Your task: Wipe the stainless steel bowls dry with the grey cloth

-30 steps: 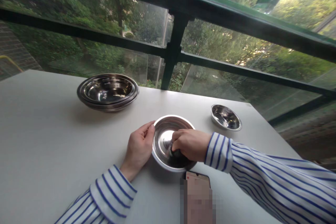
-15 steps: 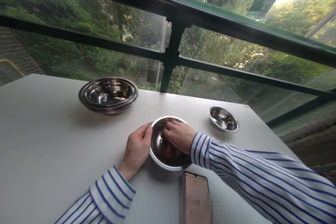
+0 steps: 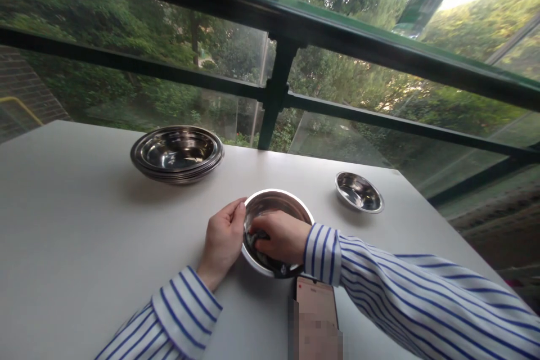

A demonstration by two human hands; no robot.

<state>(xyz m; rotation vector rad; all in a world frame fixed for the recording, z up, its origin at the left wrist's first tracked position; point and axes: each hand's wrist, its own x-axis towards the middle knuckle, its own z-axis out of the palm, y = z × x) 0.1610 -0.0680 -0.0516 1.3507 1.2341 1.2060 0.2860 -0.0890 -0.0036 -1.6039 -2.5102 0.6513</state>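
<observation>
1. While the left hand (image 3: 222,242) lies against the near-left side of the steel bowl (image 3: 274,201), its fingers (image 3: 238,210) curl up to the rim; I cannot tell whether they grip it or only steady it.
2. The right hand (image 3: 280,238) reaches into the bowl with its fingers bent and closed around a dark pad (image 3: 257,234), which they mostly hide, so its material is hard to tell.
3. The steel bowl sits on the white worktop (image 3: 84,219), close to the near edge of what shows and between the two hands.
4. A phone (image 3: 314,298) lies just beside the bowl on the near side, with its lower part blurred out and the right cuff above its top end.
5. A stack of steel bowls (image 3: 177,154) stands well to the far left of the hands, and a small steel bowl (image 3: 359,192) sits on its own to the far right.
6. Both forearms are in blue-and-white striped sleeves (image 3: 422,298).
7. Beyond the worktop, a dark window frame (image 3: 276,90) crosses the view, with green trees (image 3: 126,11) outside the glass.
</observation>
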